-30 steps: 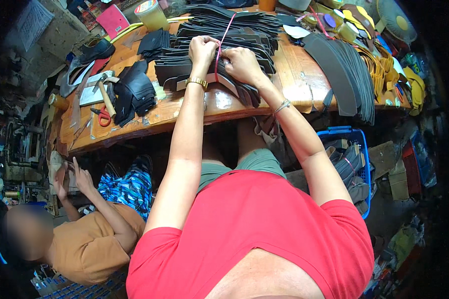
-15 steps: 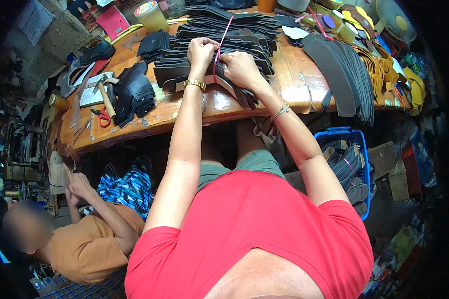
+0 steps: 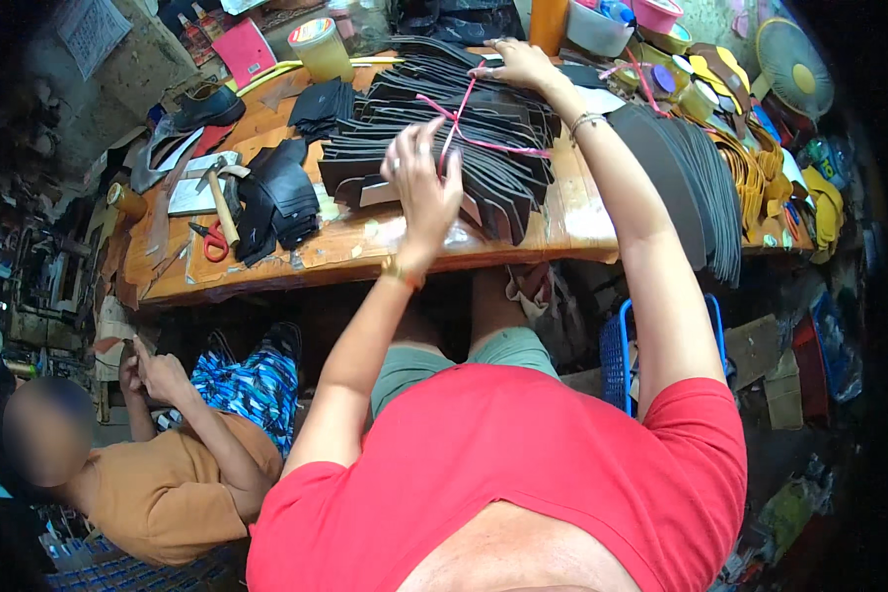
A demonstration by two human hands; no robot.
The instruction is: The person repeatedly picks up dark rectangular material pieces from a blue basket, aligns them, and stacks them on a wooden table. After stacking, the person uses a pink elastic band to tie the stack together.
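Note:
A big bundle of dark leather pieces (image 3: 503,168), cut flat and stacked in fanned layers, lies on the wooden table in front of me. Pink string (image 3: 461,102) runs over its top and crosses in a knot near the middle, with loose ends spread to the sides. My left hand (image 3: 426,187) is open over the bundle's near side, fingers apart beside the string. At the far right end, my right hand (image 3: 523,67) reaches over the pieces with its fingers stretched out. Neither hand visibly grips anything.
Black leather pieces (image 3: 276,192), red-handled scissors (image 3: 210,240) and a hammer (image 3: 221,205) lie left on the table. Another stack of dark strips (image 3: 676,178) fans out at right. A blue basket (image 3: 617,360) stands below. A co-worker (image 3: 183,474) sits at lower left.
My hands have let go of the string, which now shows a knot with loose ends. My right hand moved to the far end; the left drew back slightly and opened.

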